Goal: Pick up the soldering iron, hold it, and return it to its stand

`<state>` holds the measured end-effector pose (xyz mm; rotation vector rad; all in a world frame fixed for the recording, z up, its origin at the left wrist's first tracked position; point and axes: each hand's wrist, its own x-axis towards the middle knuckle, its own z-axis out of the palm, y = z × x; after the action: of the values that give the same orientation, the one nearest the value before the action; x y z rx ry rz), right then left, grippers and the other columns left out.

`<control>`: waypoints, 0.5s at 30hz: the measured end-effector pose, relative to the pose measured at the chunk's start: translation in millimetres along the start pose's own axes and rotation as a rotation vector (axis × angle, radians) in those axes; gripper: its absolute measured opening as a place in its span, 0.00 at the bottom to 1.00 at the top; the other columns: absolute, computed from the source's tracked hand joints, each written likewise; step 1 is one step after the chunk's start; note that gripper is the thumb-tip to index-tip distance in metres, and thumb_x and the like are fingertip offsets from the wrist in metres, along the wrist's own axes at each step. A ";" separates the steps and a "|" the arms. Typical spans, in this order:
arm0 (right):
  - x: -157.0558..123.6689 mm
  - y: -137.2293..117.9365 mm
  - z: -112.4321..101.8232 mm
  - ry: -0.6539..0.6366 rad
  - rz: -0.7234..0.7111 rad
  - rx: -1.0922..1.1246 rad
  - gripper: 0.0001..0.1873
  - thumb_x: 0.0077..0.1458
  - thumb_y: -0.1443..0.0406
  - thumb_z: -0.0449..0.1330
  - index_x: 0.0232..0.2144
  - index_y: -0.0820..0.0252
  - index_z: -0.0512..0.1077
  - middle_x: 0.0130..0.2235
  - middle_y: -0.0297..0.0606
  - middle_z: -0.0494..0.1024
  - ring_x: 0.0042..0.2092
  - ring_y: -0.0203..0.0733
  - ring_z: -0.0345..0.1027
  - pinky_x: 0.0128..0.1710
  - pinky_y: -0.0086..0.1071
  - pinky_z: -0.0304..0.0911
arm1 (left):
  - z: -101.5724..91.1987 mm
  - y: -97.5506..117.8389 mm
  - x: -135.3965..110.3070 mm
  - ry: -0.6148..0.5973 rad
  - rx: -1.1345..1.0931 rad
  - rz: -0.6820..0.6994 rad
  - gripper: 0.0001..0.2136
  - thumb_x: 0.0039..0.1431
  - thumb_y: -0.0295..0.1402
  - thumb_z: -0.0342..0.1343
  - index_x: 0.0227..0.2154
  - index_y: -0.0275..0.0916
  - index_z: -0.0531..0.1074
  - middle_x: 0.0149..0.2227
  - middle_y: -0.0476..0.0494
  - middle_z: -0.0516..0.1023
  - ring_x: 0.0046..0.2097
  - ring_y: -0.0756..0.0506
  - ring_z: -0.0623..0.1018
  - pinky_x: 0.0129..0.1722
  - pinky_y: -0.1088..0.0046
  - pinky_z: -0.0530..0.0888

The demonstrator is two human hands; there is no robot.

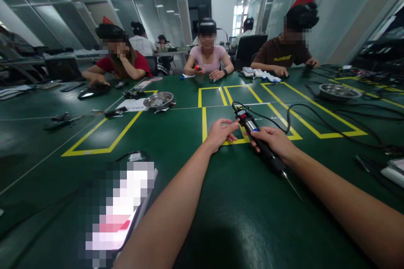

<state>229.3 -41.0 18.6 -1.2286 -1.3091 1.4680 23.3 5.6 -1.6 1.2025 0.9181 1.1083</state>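
Observation:
In my right hand (276, 143) is a black electric screwdriver (268, 151) with a silver and blue band, my fingers wrapped round its body. Its long thin bit points down and to the right, toward me. A black cable leaves the far end, where a red and yellow part shows. My left hand (220, 134) is beside that far end, fingers partly bent and apart, the fingertips close to the tool. Whether they touch it I cannot tell. Below both hands lies the green tabletop (202, 201) with yellow tape outlines (204, 124).
A lit phone-like screen (126, 201) leans near my left forearm. Metal bowls (158, 100) (339, 91) stand farther off, left and right. Black cables (318, 119) cross the right side. Across the table sit several people (208, 54). Small black parts (63, 121) lie at left.

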 end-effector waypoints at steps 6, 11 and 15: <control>29.4 -40.9 -93.4 0.185 0.074 -0.967 0.16 0.52 0.56 0.61 0.21 0.60 0.65 0.27 0.38 0.77 0.25 0.38 0.69 0.25 0.28 0.60 | -4.1 -0.7 2.2 0.051 -0.056 0.018 0.16 0.52 0.33 0.66 0.40 0.34 0.66 0.33 0.43 0.78 0.23 0.53 0.76 0.22 0.78 0.72; 42.9 -85.9 -168.6 0.242 0.168 -1.723 0.10 0.52 0.62 0.60 0.28 0.64 0.75 0.35 0.52 0.78 0.35 0.45 0.71 0.34 0.33 0.56 | -4.1 -0.9 1.8 0.005 0.013 0.041 0.13 0.53 0.31 0.65 0.38 0.34 0.69 0.30 0.47 0.75 0.23 0.53 0.76 0.23 0.78 0.72; 40.0 -96.9 -198.6 0.341 0.222 -1.812 0.13 0.53 0.67 0.59 0.38 0.71 0.76 0.43 0.67 0.74 0.41 0.50 0.70 0.37 0.39 0.54 | -3.7 -1.3 2.2 -0.010 0.032 0.058 0.11 0.55 0.31 0.64 0.38 0.34 0.70 0.27 0.48 0.75 0.24 0.52 0.76 0.23 0.79 0.73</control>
<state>411.3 53.9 109.8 -2.5137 -2.2402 -0.3065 20.5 8.6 -3.5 1.2668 0.9011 1.1370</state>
